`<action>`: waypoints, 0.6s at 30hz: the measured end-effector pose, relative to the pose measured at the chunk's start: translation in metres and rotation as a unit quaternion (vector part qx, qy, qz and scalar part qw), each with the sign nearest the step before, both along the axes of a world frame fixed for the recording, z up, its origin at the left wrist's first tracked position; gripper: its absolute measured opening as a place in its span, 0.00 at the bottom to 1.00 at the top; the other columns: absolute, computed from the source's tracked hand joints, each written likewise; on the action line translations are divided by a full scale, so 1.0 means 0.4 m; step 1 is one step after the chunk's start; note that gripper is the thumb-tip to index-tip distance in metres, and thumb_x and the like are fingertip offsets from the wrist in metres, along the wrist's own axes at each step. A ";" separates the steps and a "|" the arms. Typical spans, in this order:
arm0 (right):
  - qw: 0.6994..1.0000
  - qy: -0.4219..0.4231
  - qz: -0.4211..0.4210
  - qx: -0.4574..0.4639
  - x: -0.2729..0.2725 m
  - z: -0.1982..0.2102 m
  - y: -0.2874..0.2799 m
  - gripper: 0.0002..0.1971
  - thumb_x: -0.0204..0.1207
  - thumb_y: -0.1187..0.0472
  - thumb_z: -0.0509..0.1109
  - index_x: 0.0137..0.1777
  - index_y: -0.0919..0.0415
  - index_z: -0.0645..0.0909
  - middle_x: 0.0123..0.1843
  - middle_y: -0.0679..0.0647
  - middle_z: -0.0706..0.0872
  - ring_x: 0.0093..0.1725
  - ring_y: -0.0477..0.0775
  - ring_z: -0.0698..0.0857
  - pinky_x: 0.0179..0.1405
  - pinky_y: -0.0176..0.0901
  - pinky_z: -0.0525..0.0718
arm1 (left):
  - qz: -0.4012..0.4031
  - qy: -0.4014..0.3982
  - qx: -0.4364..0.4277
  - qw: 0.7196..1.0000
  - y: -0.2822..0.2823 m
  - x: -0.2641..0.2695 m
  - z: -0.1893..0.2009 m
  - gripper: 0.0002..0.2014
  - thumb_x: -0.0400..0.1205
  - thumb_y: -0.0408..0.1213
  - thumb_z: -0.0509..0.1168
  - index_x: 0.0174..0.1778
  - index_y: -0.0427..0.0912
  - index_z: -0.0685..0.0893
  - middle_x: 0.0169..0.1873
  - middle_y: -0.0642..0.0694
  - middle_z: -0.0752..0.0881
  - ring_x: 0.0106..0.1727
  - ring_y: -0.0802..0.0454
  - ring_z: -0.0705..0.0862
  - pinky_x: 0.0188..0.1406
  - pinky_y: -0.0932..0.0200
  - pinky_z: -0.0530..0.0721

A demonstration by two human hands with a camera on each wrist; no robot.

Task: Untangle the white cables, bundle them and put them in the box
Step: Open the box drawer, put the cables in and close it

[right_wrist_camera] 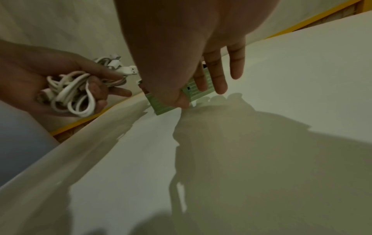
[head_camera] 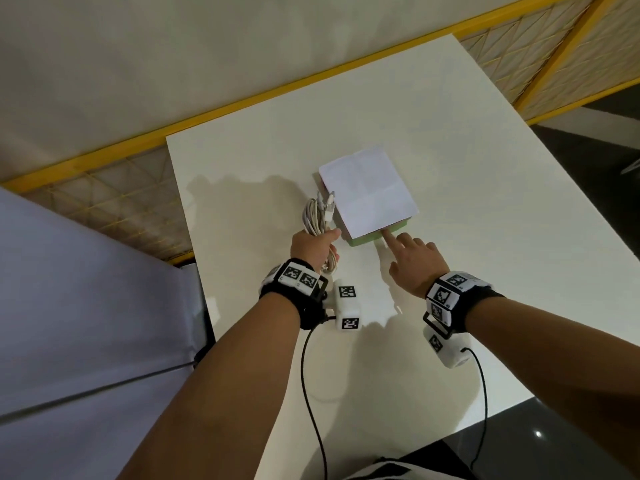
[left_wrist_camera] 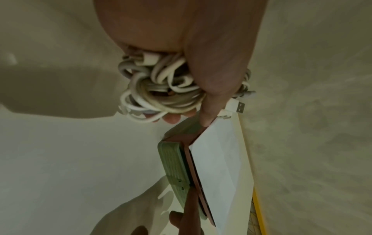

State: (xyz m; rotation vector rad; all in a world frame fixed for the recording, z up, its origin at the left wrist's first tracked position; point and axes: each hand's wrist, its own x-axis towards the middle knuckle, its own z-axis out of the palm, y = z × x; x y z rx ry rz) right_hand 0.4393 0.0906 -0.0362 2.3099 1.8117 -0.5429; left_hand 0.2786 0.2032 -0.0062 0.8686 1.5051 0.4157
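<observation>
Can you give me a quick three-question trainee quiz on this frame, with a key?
1. Which hand grips the white cables?
2. True or false: the green box already has the cables inside it.
3. What lies on top of the box? A) a white sheet B) a phone C) scissors

Key:
1. The left hand; the right hand has its fingers on the near edge of the box.
2. False; the cables are bundled in the hand beside the box.
3. A, the white sheet.

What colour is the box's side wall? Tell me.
Pale green, ribbed, on the box; clearest in the left wrist view.
</observation>
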 end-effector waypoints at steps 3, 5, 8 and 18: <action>1.000 0.015 -0.007 -0.003 0.001 -0.002 0.006 0.37 0.76 0.59 0.58 0.82 0.53 0.45 0.67 0.59 0.76 0.61 0.64 0.78 0.58 0.56 0.74 | -0.006 -0.001 -0.001 1.000 -0.004 0.027 -0.012 0.10 0.75 0.34 0.73 0.30 0.39 0.80 0.11 0.49 0.78 0.14 0.51 0.78 0.28 0.56 0.79; 1.000 0.020 -0.012 0.009 -0.003 0.000 0.009 0.36 0.75 0.60 0.59 0.82 0.54 0.47 0.64 0.60 0.78 0.59 0.64 0.79 0.56 0.57 0.75 | -0.004 0.001 0.003 1.000 -0.009 0.038 -0.018 0.10 0.74 0.32 0.73 0.28 0.39 0.80 0.10 0.50 0.77 0.12 0.53 0.76 0.31 0.54 0.80; 0.999 0.025 -0.029 0.023 -0.004 0.005 0.015 0.30 0.76 0.60 0.59 0.79 0.55 0.57 0.61 0.60 0.80 0.58 0.65 0.79 0.56 0.57 0.75 | -0.009 0.002 0.007 1.000 -0.011 0.049 -0.028 0.11 0.74 0.30 0.72 0.27 0.39 0.79 0.09 0.50 0.77 0.11 0.54 0.75 0.32 0.54 0.80; 0.991 0.015 0.009 0.134 0.020 -0.016 -0.104 0.17 0.81 0.52 0.52 0.46 0.60 0.80 0.33 0.56 0.87 0.31 0.63 0.85 0.33 0.47 0.77 | -0.030 0.023 0.014 0.999 -0.006 0.052 -0.048 0.10 0.72 0.32 0.72 0.28 0.38 0.80 0.10 0.49 0.78 0.21 0.44 0.78 0.29 0.55 0.79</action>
